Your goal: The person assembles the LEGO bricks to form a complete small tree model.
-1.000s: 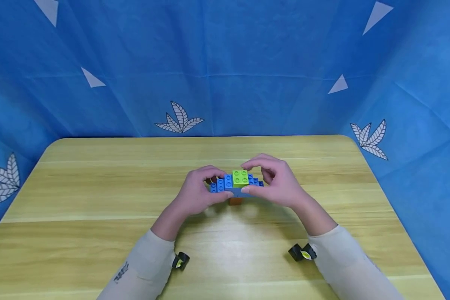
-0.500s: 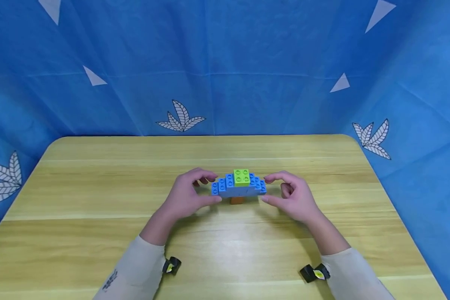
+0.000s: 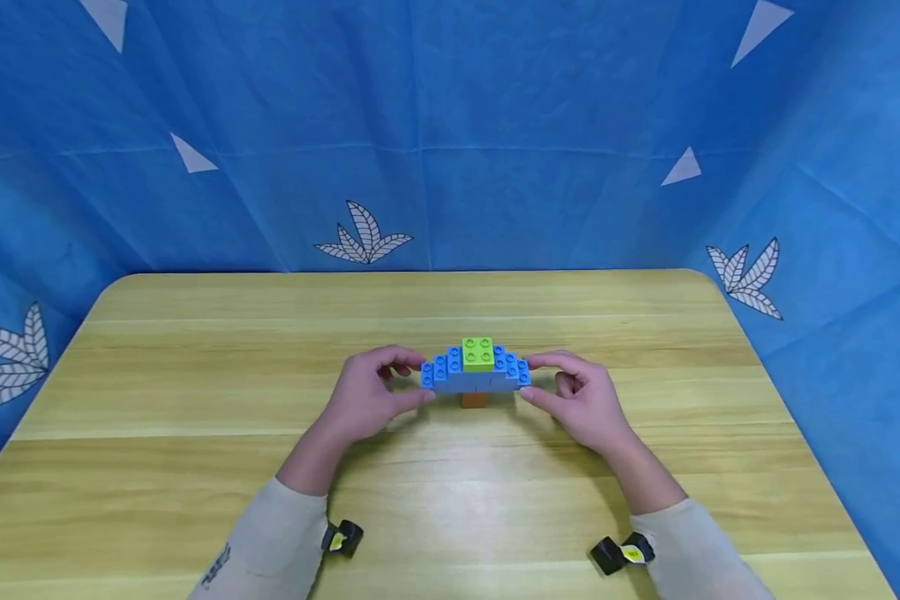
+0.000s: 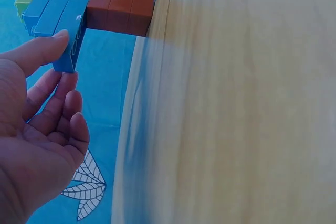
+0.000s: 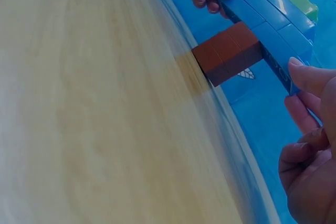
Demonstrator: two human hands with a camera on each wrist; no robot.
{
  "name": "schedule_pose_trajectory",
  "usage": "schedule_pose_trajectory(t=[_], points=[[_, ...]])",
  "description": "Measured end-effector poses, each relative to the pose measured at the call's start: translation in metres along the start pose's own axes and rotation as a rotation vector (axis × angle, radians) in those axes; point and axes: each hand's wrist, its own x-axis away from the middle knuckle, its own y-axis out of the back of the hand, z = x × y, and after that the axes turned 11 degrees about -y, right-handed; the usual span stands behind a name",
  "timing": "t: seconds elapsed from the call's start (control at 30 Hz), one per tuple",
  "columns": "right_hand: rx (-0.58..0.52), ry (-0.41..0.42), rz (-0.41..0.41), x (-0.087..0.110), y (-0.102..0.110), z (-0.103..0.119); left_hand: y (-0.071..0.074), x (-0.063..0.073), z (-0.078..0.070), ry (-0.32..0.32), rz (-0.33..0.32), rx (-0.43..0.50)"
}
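A toy-brick build stands on the table, shaped like a tree. Its trunk is a short stack of brown bricks (image 4: pixel 121 10). Wide blue bricks (image 3: pixel 468 382) step inward above it, topped by a lime-green brick (image 3: pixel 477 354) with studs up. My left hand (image 3: pixel 367 394) pinches the left end of the lowest blue layer, thumb on the near face and fingertips behind. At the opposite end, my right hand (image 3: pixel 581 402) pinches the same layer between thumb and index finger; its other fingers curl loosely, as the right wrist view shows.
The wooden table (image 3: pixel 195 375) runs back to a blue cloth backdrop (image 3: pixel 495 208) printed with white leaves and triangles. Another cloth panel hangs along the right side. Small black wrist devices (image 3: pixel 342 539) sit at both sleeve cuffs.
Both hands have moved outward from beside the green brick to the outer ends of the blue layer. The build has shifted very slightly left since half a second ago.
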Motion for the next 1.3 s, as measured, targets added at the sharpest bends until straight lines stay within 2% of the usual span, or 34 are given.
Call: schedule_pose_trajectory(t=[0.27, 0.37, 0.53, 0.7, 0.9, 1.03, 1.1, 1.3], points=[[-0.01, -0.061, 0.002, -0.008, -0.003, -0.014, -0.001, -0.003, 0.002, 0.043, -0.04, 0.013], [-0.033, -0.08, 0.004, -0.011, -0.006, -0.015, -0.002, -0.003, 0.003, 0.088, -0.078, 0.039], [-0.059, -0.135, -0.011, -0.015, -0.012, -0.015, -0.007, -0.004, 0.007, 0.182, -0.146, 0.118], [-0.068, -0.192, -0.019, -0.019, -0.015, -0.013, -0.01, -0.006, 0.009, 0.243, -0.203, 0.22], [-0.051, -0.259, -0.006, -0.019, -0.014, 0.001, -0.01, -0.007, 0.009, 0.31, -0.221, 0.316], [-0.029, -0.251, 0.006, -0.021, -0.014, -0.001, -0.01, -0.008, 0.009, 0.317, -0.215, 0.305], [-0.018, -0.248, 0.014, -0.025, -0.014, -0.012, -0.01, -0.008, 0.009, 0.313, -0.214, 0.293], [0.033, -0.296, 0.035, -0.029, -0.015, -0.011, -0.011, -0.01, 0.01, 0.333, -0.215, 0.246]])
